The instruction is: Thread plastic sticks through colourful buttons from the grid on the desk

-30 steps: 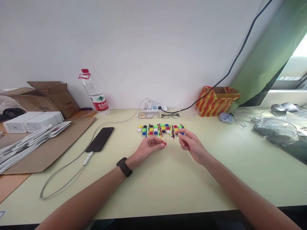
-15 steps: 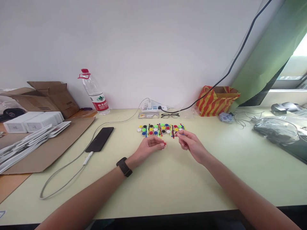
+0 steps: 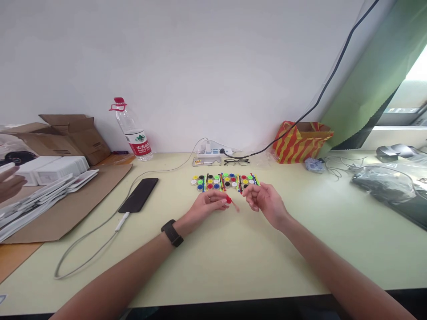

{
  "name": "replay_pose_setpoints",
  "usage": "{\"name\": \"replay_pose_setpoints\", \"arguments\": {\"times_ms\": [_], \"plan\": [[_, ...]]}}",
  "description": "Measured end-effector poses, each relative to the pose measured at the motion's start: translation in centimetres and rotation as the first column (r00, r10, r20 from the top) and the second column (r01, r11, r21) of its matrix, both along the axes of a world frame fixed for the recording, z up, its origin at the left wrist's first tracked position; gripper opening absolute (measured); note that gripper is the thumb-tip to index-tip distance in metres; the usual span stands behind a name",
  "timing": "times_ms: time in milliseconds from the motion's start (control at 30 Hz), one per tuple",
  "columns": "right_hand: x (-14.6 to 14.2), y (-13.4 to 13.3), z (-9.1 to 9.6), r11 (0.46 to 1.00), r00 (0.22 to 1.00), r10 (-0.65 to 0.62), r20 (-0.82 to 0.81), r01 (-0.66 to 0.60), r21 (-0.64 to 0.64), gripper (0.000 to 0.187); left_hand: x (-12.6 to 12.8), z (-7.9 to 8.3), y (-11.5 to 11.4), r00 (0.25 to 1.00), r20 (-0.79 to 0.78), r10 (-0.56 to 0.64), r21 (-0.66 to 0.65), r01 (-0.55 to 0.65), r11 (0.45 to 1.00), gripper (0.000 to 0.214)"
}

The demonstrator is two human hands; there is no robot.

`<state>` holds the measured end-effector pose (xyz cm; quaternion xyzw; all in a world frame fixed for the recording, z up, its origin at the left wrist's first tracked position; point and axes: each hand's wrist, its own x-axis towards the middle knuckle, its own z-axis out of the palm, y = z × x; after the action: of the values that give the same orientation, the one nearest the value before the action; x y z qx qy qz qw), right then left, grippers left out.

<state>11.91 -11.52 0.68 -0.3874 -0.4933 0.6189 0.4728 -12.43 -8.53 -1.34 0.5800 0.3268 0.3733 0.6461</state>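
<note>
My left hand (image 3: 211,205), with a black watch (image 3: 172,233) on its wrist, pinches a small red plastic disc-like piece (image 3: 228,200). A thin reddish strip (image 3: 235,206), smeared by motion, sticks out from that piece toward the lower right. My right hand (image 3: 265,202) is apart from it, fingers loosely bent and spread, with nothing visible in them. Just beyond both hands lie rows of small coloured round discs (image 3: 227,178) in yellow, green, white, red, blue and black. Bundles of thin coloured plastic sticks (image 3: 221,182) stand between the groups of discs.
A phone (image 3: 138,195) with a white cable lies left, near a water bottle (image 3: 138,142). Glasses (image 3: 236,162) and a power strip (image 3: 213,152) are at the wall, a striped bag (image 3: 300,142) right. Another person's hand (image 3: 11,182) is by white boxes (image 3: 62,169).
My right hand has opened its pinch. The thin strip now shows swinging out from the red piece in my left hand. Another person's hand has appeared at the left edge.
</note>
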Motion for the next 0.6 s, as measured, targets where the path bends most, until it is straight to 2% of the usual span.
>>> {"name": "replay_pose_setpoints", "arguments": {"times_ms": [167,367,500,600], "plan": [[0.6,0.0,-0.2,0.993,0.992,-0.119,-0.032,0.119,-0.007,0.079,-0.3,0.2,0.1,0.993,0.114,-0.011,-0.117,0.025,0.993,0.031],[1.2,0.0,-0.1,0.979,0.974,-0.199,-0.107,0.202,0.021,0.086,-0.7,0.6,0.2,0.981,0.187,-0.053,-0.164,0.085,0.983,0.028],[1.0,-0.1,0.4,0.984,0.98,-0.168,-0.11,0.172,0.033,0.083,-0.8,0.7,0.2,0.978,0.197,-0.069,-0.169,0.103,0.98,0.027],[0.6,-0.1,0.8,0.988,0.978,-0.151,-0.142,0.155,0.023,0.071,-0.8,0.6,0.2,0.977,0.201,-0.066,-0.172,0.101,0.98,0.029]]}}
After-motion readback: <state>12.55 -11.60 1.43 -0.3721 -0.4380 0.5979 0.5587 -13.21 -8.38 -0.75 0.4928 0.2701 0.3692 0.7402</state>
